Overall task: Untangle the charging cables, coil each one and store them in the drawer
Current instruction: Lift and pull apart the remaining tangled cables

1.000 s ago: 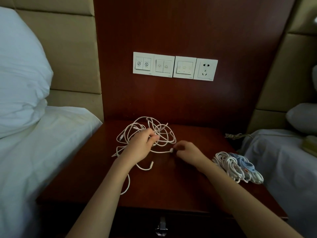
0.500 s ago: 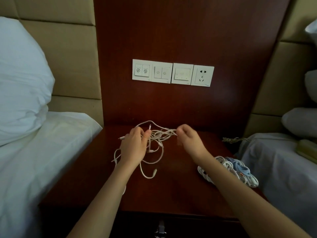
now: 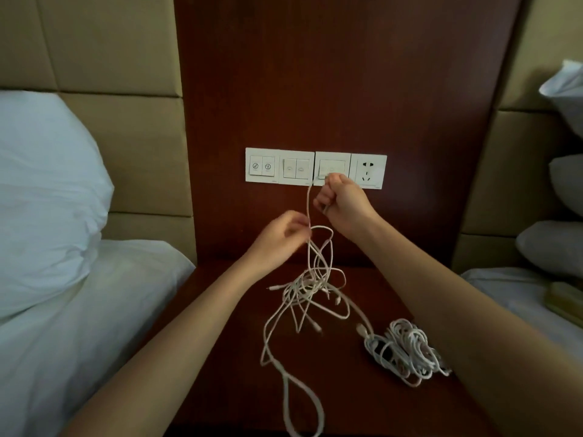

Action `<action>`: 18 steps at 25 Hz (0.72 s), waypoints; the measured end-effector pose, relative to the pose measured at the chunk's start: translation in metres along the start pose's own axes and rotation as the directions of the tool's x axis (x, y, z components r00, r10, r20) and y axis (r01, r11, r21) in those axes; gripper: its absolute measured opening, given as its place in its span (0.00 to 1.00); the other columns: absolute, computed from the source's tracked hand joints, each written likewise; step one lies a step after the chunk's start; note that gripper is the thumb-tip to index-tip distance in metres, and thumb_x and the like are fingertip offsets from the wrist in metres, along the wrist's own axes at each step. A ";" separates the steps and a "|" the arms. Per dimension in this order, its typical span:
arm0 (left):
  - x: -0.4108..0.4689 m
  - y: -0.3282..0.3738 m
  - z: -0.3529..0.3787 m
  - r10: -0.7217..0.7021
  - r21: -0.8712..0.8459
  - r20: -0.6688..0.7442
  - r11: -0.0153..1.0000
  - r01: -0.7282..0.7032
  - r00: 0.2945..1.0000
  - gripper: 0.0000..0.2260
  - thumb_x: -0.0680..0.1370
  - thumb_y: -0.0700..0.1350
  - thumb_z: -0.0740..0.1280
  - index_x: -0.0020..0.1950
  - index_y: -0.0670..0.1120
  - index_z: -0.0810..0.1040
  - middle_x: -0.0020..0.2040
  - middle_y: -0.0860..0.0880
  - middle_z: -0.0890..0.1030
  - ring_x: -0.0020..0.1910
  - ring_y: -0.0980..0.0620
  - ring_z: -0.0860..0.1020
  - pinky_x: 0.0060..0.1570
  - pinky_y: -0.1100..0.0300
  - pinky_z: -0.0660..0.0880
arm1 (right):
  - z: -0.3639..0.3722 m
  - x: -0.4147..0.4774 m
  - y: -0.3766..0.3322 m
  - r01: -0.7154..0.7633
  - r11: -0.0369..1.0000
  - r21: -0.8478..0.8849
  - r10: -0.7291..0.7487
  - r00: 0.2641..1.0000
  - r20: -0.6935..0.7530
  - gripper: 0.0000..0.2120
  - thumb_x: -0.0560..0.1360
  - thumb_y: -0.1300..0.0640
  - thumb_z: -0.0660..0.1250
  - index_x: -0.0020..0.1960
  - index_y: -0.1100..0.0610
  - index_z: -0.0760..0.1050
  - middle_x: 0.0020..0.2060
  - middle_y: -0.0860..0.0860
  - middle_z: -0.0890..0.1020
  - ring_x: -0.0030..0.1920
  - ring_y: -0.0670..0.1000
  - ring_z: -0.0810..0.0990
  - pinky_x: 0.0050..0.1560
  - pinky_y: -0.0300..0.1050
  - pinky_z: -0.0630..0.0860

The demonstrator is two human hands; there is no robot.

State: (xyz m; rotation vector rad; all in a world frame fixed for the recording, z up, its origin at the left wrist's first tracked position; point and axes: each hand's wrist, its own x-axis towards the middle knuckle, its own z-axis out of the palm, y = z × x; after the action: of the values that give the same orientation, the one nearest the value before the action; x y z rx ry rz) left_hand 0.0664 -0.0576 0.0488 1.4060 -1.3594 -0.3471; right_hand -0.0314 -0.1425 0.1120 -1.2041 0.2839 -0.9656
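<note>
A tangle of thin white charging cables (image 3: 310, 288) is hanging over the middle of the nightstand (image 3: 347, 398). One strand is running straight up from it, with the left hand (image 3: 277, 234) pinching it and the right hand (image 3: 342, 205) gripping it higher. A long loop is trailing toward the nightstand's front edge. A coiled white cable bundle (image 3: 407, 351) is lying on the nightstand's right side.

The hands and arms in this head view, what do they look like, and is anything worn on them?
Both are bare. The left hand and right hand wear no gloves, and no ring shows on the fingers, though the left hand is motion-blurred. The left forearm and right forearm show no sleeve, watch or bracelet down to the frame edge.
</note>
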 end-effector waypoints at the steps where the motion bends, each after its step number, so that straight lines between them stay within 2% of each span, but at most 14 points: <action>1: 0.001 -0.006 0.003 -0.034 0.082 0.113 0.996 0.025 0.993 0.05 0.76 0.40 0.67 0.50 0.48 0.75 0.45 0.54 0.78 0.41 0.61 0.76 0.45 0.67 0.71 | 0.005 0.003 -0.006 -0.007 0.997 0.075 0.006 1.000 0.012 0.17 0.82 0.63 0.47 0.35 0.56 0.60 0.19 0.45 0.62 0.21 0.44 0.61 0.36 0.39 0.65; 3: 0.004 -0.022 0.009 -0.096 0.294 0.213 0.955 0.029 0.972 0.03 0.76 0.40 0.68 0.47 0.48 0.77 0.44 0.55 0.77 0.39 0.63 0.76 0.43 0.66 0.70 | 0.011 0.007 -0.019 -0.014 0.980 0.198 0.005 0.999 0.043 0.17 0.83 0.63 0.46 0.36 0.56 0.60 0.19 0.46 0.62 0.20 0.44 0.61 0.37 0.39 0.66; 5: 0.009 -0.036 0.008 -0.144 0.455 0.219 0.890 0.029 0.965 0.02 0.77 0.43 0.65 0.47 0.47 0.78 0.45 0.54 0.77 0.47 0.55 0.78 0.47 0.62 0.71 | 0.013 0.008 -0.029 -0.012 0.961 0.275 -0.008 0.997 0.074 0.17 0.83 0.62 0.46 0.36 0.56 0.60 0.19 0.46 0.62 0.20 0.44 0.61 0.37 0.39 0.67; 6: 0.009 -0.041 0.006 -0.198 0.518 0.234 0.854 0.050 0.952 0.05 0.78 0.47 0.64 0.50 0.48 0.78 0.49 0.52 0.77 0.53 0.51 0.76 0.52 0.58 0.72 | 0.012 0.008 -0.033 -0.006 0.955 0.297 -0.019 0.996 0.083 0.17 0.83 0.62 0.46 0.36 0.57 0.61 0.19 0.46 0.62 0.21 0.44 0.61 0.37 0.39 0.67; 8: 0.009 -0.040 0.003 -0.350 0.519 0.300 0.841 0.156 0.887 0.13 0.75 0.56 0.66 0.58 0.56 0.76 0.61 0.52 0.71 0.64 0.50 0.67 0.64 0.51 0.67 | 0.008 0.008 -0.035 0.000 0.951 0.310 -0.034 0.994 0.105 0.16 0.83 0.62 0.46 0.37 0.57 0.62 0.19 0.46 0.63 0.21 0.44 0.62 0.38 0.39 0.68; 9: 0.010 -0.035 0.004 -0.378 0.434 0.311 0.873 0.224 0.872 0.16 0.73 0.60 0.66 0.59 0.60 0.74 0.65 0.52 0.68 0.67 0.50 0.62 0.67 0.48 0.64 | 0.007 0.008 -0.035 -0.003 0.950 0.311 -0.036 0.992 0.120 0.16 0.83 0.62 0.46 0.37 0.57 0.62 0.19 0.46 0.64 0.21 0.44 0.63 0.38 0.39 0.69; 11: 0.014 -0.027 0.015 -0.322 0.251 0.194 0.929 0.271 0.926 0.13 0.69 0.67 0.64 0.50 0.66 0.76 0.66 0.51 0.71 0.69 0.48 0.62 0.68 0.46 0.62 | 0.007 0.008 -0.032 -0.016 0.946 0.323 -0.032 0.989 0.144 0.16 0.83 0.62 0.46 0.38 0.58 0.62 0.20 0.47 0.65 0.21 0.45 0.64 0.39 0.40 0.70; 12: 0.018 -0.026 0.021 -0.278 0.291 0.105 0.927 0.238 0.955 0.12 0.68 0.67 0.62 0.44 0.64 0.78 0.62 0.51 0.75 0.68 0.47 0.64 0.67 0.48 0.63 | 0.009 0.008 -0.030 -0.020 0.940 0.341 -0.033 0.988 0.148 0.16 0.83 0.62 0.46 0.38 0.58 0.63 0.20 0.47 0.65 0.21 0.45 0.65 0.39 0.40 0.70; 13: 0.023 -0.027 0.027 -0.240 0.437 0.034 0.877 0.201 0.970 0.11 0.71 0.63 0.60 0.42 0.61 0.79 0.58 0.51 0.78 0.66 0.45 0.66 0.64 0.50 0.64 | 0.012 0.007 -0.029 -0.015 0.933 0.361 -0.041 0.988 0.146 0.16 0.83 0.61 0.46 0.38 0.58 0.63 0.20 0.47 0.66 0.22 0.45 0.65 0.40 0.40 0.71; 15: 0.025 -0.031 0.029 -0.190 0.726 -0.048 0.668 0.165 0.981 0.14 0.78 0.52 0.56 0.48 0.52 0.80 0.56 0.48 0.76 0.61 0.42 0.67 0.57 0.52 0.65 | 0.016 0.006 -0.032 0.015 0.917 0.398 -0.078 0.987 0.140 0.16 0.83 0.61 0.46 0.39 0.58 0.64 0.21 0.48 0.66 0.22 0.45 0.66 0.40 0.40 0.71; 16: 0.027 -0.037 0.023 -0.202 0.774 -0.083 0.604 0.191 0.976 0.15 0.80 0.50 0.53 0.52 0.48 0.78 0.58 0.46 0.73 0.60 0.42 0.66 0.56 0.52 0.65 | 0.015 0.006 -0.034 0.035 0.908 0.416 -0.098 0.987 0.131 0.16 0.83 0.61 0.46 0.39 0.58 0.64 0.21 0.47 0.66 0.22 0.45 0.66 0.40 0.40 0.71; 17: 0.028 -0.041 0.014 -0.239 0.762 -0.118 0.601 0.243 0.964 0.16 0.81 0.50 0.52 0.53 0.46 0.76 0.59 0.45 0.70 0.60 0.43 0.66 0.56 0.51 0.65 | 0.010 0.008 -0.035 0.045 0.900 0.433 -0.104 0.988 0.115 0.16 0.83 0.61 0.46 0.38 0.58 0.63 0.21 0.47 0.66 0.22 0.45 0.66 0.39 0.39 0.71; 18: 0.029 -0.044 0.005 -0.285 0.698 -0.138 0.651 0.297 0.949 0.16 0.82 0.51 0.51 0.50 0.45 0.75 0.58 0.43 0.68 0.58 0.43 0.67 0.56 0.51 0.66 | 0.003 0.010 -0.034 0.044 0.907 0.420 -0.089 0.992 0.088 0.16 0.83 0.61 0.47 0.38 0.57 0.63 0.21 0.47 0.66 0.22 0.45 0.65 0.37 0.39 0.70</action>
State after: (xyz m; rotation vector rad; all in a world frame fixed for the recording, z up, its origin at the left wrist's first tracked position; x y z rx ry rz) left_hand 0.0942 -0.0953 0.0247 2.2949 -1.3033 0.0146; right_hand -0.0396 -0.1491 0.1459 -0.8690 -0.0509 -0.9591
